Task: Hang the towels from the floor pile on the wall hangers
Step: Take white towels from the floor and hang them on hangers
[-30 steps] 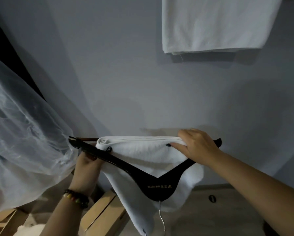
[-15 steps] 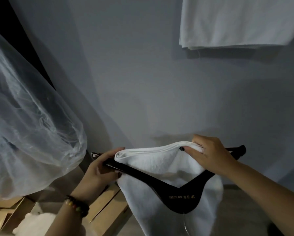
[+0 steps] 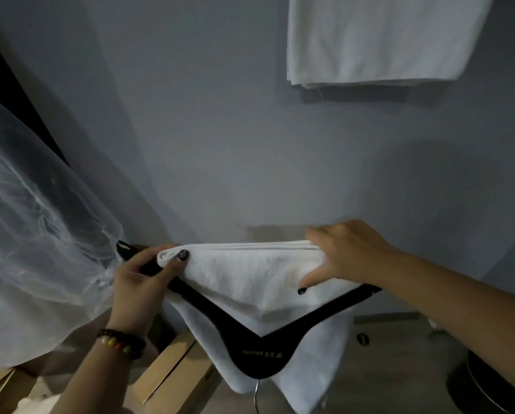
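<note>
A white towel (image 3: pixel 250 273) is draped over the bar of a black hanger (image 3: pixel 259 351), which is held upside down with its metal hook pointing at the floor. My left hand (image 3: pixel 142 282) grips the hanger's left arm and the towel's folded left end. My right hand (image 3: pixel 345 252) pinches the towel's top fold at the right end, thumb pressed on the front layer. Another white towel (image 3: pixel 378 40) hangs on the wall at the upper right.
Clear plastic sheeting (image 3: pixel 35 234) bulges in from the left. Cardboard boxes (image 3: pixel 172 372) lie on the floor below my left wrist. A dark round container (image 3: pixel 486 386) sits at the lower right. The grey wall (image 3: pixel 220 144) fills the background.
The towel's top fold has been flattened and squared along the hanger bar. My left thumb has moved onto the towel's left end, and my right hand now spreads wider over the right end.
</note>
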`<state>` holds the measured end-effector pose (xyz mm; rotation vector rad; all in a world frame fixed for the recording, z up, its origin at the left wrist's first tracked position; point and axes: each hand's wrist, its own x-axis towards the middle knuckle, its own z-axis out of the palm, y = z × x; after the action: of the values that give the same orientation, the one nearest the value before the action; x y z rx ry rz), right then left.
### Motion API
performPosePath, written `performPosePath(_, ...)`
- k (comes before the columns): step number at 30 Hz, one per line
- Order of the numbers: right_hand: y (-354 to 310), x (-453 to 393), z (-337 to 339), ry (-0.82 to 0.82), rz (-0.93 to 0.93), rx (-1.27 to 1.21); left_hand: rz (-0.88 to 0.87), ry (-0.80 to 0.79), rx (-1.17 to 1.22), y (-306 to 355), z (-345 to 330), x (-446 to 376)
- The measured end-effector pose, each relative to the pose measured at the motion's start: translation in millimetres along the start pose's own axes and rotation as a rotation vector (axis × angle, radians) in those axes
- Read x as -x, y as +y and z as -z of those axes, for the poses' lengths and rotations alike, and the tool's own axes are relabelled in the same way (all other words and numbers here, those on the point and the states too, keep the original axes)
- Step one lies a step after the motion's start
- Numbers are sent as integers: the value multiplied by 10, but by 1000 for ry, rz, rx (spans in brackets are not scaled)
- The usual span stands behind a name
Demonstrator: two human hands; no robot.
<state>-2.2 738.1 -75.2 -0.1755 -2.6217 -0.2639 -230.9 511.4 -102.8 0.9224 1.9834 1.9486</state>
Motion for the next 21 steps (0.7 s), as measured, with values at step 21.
performPosePath(21, 164, 140, 259, 279, -88, 233, -185, 170, -92, 281, -198, 58)
